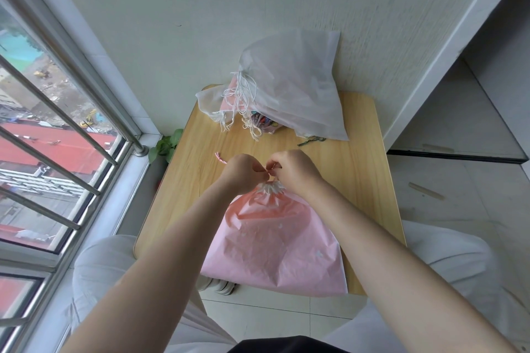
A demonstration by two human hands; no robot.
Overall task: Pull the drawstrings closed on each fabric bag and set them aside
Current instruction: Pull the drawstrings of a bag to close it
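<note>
Wooden table (361, 169) beside barred window (57, 129).

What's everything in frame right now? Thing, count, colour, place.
pink bag: 1, pink, near end of table, mouth gathered shut
pink cord: 1 end visible, pink, on table left of the hands
white bags: a pile, count unclear, white, far end of table against the wall
white cords: several, white, hanging from the pile's left side
table: 1, light wood, centre
plant: 1, green, left of table by the window
window: 1, metal bars, left
left hand: pinches the cord at the bag's mouth
right hand: pinches the cord there too
</note>
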